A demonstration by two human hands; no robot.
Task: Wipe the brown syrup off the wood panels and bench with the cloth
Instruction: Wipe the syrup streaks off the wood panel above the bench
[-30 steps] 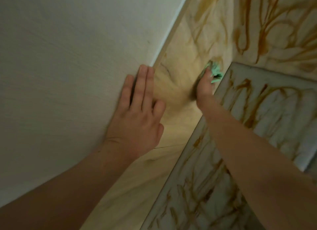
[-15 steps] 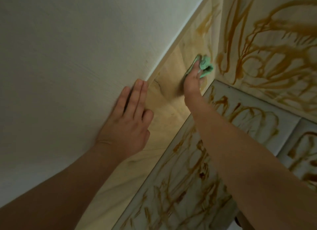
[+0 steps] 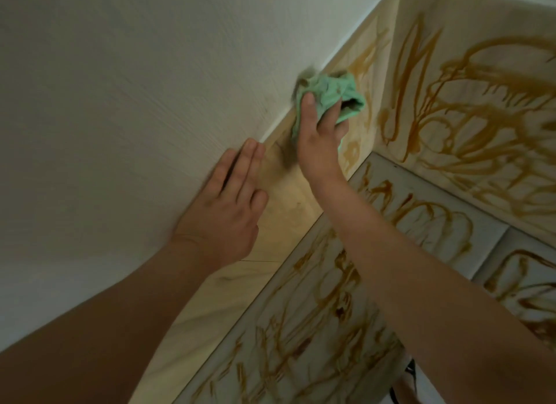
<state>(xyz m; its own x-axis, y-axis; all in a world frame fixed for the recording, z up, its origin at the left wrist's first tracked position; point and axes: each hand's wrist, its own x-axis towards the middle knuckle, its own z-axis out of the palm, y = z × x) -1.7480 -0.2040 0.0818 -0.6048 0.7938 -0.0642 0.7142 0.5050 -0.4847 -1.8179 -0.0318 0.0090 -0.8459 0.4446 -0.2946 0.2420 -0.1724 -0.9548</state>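
A green cloth (image 3: 331,98) is held bunched in the right hand (image 3: 319,144) and is pressed against the side panel (image 3: 288,205) at its top edge, where the wood meets the white wall (image 3: 120,87). The right fingers (image 3: 308,102) are curled over the wad, which is gripped from below, and loose folds spill out toward 2 o'clock. The left hand (image 3: 222,214) is laid flat at 8 o'clock from the cloth, its fingers (image 3: 249,162) straight and together, partly on the wall and partly over the panel edge; nothing is held by it. Syrup (image 3: 469,108) is seen in thick brown loops on the back panel (image 3: 511,18) at 3 o'clock from the cloth, and in smeared streaks on the counter (image 3: 487,232) from 4 to 6 o'clock. A few streaks are seen on the side panel at 1 o'clock and 5 o'clock of the cloth, while the stretch below the hands looks largely clean. The task is judged to be at an early stage. The cloth is expected to handle as light, soft and limp, so it is best taken as a compact wad with the palm behind it, and a fresh face turned outward once one is loaded. The syrup is likely sticky and prone to smearing, so firm pressure and overlapping strokes would be needed.
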